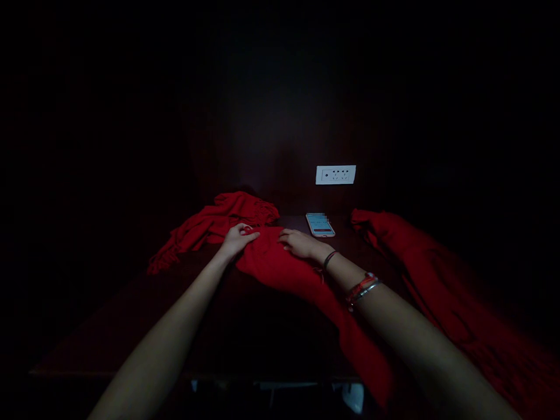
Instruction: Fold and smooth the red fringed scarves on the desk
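A long red scarf (284, 274) lies across the dark table, its strip running toward me and down over the front edge at the right. My left hand (238, 240) is closed on the far left corner of this scarf, thumb on top. On the far right part rests my right hand (298, 242), palm down, fingers slightly bent and apart on the fabric. Another crumpled red cloth with fringe (210, 224) lies behind and left of my left hand. Bracelets circle my right wrist and forearm.
A phone (321, 225) with a lit screen lies beyond my right hand. More red fringed fabric (431, 271) is heaped along the right. A white socket panel (335, 175) is on the back wall. The table's front edge (109, 373) is near me; the surroundings are very dark.
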The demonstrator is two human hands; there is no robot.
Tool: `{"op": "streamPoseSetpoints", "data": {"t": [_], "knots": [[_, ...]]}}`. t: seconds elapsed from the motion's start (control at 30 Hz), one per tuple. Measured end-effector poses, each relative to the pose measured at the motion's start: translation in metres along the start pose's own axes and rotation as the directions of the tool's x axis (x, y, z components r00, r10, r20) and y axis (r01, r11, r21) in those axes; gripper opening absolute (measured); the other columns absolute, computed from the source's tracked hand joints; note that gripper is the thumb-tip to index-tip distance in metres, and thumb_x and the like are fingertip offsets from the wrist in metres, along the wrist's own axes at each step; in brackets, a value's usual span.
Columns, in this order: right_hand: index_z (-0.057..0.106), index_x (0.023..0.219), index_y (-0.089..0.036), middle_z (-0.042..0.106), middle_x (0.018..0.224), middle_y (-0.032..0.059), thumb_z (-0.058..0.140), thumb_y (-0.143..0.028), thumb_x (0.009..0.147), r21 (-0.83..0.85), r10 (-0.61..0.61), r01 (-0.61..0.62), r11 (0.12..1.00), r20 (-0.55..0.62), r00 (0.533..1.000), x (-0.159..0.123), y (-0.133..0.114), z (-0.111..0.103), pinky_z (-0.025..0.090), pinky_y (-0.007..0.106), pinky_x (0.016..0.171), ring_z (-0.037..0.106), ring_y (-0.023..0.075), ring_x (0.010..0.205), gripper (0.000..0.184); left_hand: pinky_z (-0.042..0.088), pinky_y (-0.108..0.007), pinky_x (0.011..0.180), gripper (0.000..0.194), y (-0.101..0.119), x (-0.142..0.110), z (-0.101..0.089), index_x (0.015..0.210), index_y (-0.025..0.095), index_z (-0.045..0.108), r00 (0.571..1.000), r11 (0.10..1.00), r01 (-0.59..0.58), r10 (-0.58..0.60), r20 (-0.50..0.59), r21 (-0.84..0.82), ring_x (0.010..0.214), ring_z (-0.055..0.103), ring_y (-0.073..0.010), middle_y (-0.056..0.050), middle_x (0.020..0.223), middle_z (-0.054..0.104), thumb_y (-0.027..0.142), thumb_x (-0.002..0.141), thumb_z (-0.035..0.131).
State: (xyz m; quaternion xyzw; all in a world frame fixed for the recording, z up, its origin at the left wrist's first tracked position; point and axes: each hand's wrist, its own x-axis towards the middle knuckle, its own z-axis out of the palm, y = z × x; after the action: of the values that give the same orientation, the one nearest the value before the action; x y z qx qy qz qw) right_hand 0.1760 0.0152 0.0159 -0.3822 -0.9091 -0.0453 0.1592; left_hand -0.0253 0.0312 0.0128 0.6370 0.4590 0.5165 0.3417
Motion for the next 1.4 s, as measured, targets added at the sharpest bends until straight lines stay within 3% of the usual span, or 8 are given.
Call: {"op": "streamPoseSetpoints", "data": {"t": [0.2,0.37,0.53,0.7,0.9,1.07,1.27,1.4], "knots": [[0.053,0.079,-0.015,0.052,0.077,0.0032,0.042,-0.009,0.075,0.122,0.047,-0.026,0.992,-0.169,0.984,-0.009,-0.007,0.001,0.036,0.022,0.066,0.048,0.0121,0.072,0.012,0.037,-0.022,0.059,0.031,0.004,0.005,-0.001,0.065,0.014,0.051,0.993,0.994,-0.099,0.102,-0.056,0.051,0.061,0.049,-0.0104,0.002,0.064,0.053,0.035,0.048,0.066],[0.048,0.08,-0.017,0.047,0.08,0.0032,0.036,-0.012,0.079,0.211,0.088,-0.001,0.977,-0.403,0.911,-0.022,-0.019,0.0,0.036,0.022,0.07,0.045,0.0126,0.075,0.013,0.038,-0.022,0.061,0.029,0.017,0.016,0.029,0.066,0.015,0.05,0.985,0.98,-0.173,0.172,0.021,0.097,0.062,0.049,-0.0106,0.004,0.062,0.051,0.033,0.049,0.065],[0.046,0.081,-0.018,0.046,0.083,0.004,0.034,-0.013,0.079,0.259,0.186,-0.054,0.964,-0.518,0.835,-0.024,-0.023,0.008,0.036,0.023,0.072,0.044,0.0138,0.079,0.014,0.038,-0.022,0.059,0.018,0.024,0.014,0.055,0.06,0.015,0.052,0.94,0.996,-0.086,0.07,0.335,0.034,0.057,0.049,-0.0104,0.005,0.055,0.051,0.025,0.05,0.062],[0.049,0.078,-0.017,0.047,0.08,0.0036,0.037,-0.011,0.078,0.292,0.22,-0.062,0.955,-0.548,0.807,-0.022,-0.018,0.007,0.036,0.023,0.072,0.045,0.0134,0.078,0.013,0.041,-0.024,0.063,0.013,0.022,0.004,0.047,0.063,0.015,0.058,0.829,0.993,0.091,-0.031,0.559,-0.081,0.065,0.054,-0.0132,0.001,0.063,0.058,0.028,0.06,0.055],[0.054,0.072,-0.015,0.052,0.073,0.002,0.046,-0.01,0.074,0.327,0.192,-0.046,0.944,-0.429,0.883,-0.018,-0.009,-0.007,0.036,0.022,0.067,0.048,0.012,0.071,0.01,0.037,-0.03,0.084,0.046,0.036,-0.013,0.042,0.105,0.017,0.049,0.719,0.984,0.155,-0.053,0.693,-0.085,0.097,0.049,-0.0175,-0.007,0.106,0.053,0.033,0.063,0.058],[0.058,0.069,-0.013,0.056,0.07,0.0022,0.052,-0.008,0.07,0.279,0.204,-0.108,0.954,-0.343,0.917,-0.014,-0.004,-0.012,0.036,0.022,0.065,0.049,0.0114,0.067,0.008,0.025,-0.031,0.095,0.096,0.039,-0.025,0.057,0.131,0.017,0.008,0.801,0.993,0.075,-0.114,0.588,0.09,0.118,0.026,-0.0205,-0.011,0.133,0.021,0.022,0.054,0.067],[0.059,0.082,-0.014,0.058,0.081,0.0037,0.055,-0.013,0.069,0.205,0.334,-0.287,0.936,-0.252,0.908,-0.04,-0.005,-0.048,0.037,0.023,0.069,0.051,0.0125,0.074,0.014,0.04,-0.028,0.077,0.095,0.038,-0.025,0.062,0.129,0.022,-0.012,0.883,0.982,0.176,-0.19,0.429,0.074,0.09,0.051,-0.0157,-0.007,0.108,0.048,0.017,0.064,0.057],[0.057,0.096,-0.016,0.058,0.09,0.0055,0.06,-0.021,0.066,0.159,0.342,-0.35,0.923,0.075,0.937,-0.091,-0.01,-0.077,0.039,0.025,0.071,0.053,0.0154,0.08,0.031,0.041,-0.027,0.072,0.091,0.038,-0.025,0.059,0.129,0.02,-0.013,0.883,0.991,0.104,-0.132,0.451,0.087,0.069,0.054,-0.0105,0.0,0.082,0.055,0.011,0.066,0.052]]}}
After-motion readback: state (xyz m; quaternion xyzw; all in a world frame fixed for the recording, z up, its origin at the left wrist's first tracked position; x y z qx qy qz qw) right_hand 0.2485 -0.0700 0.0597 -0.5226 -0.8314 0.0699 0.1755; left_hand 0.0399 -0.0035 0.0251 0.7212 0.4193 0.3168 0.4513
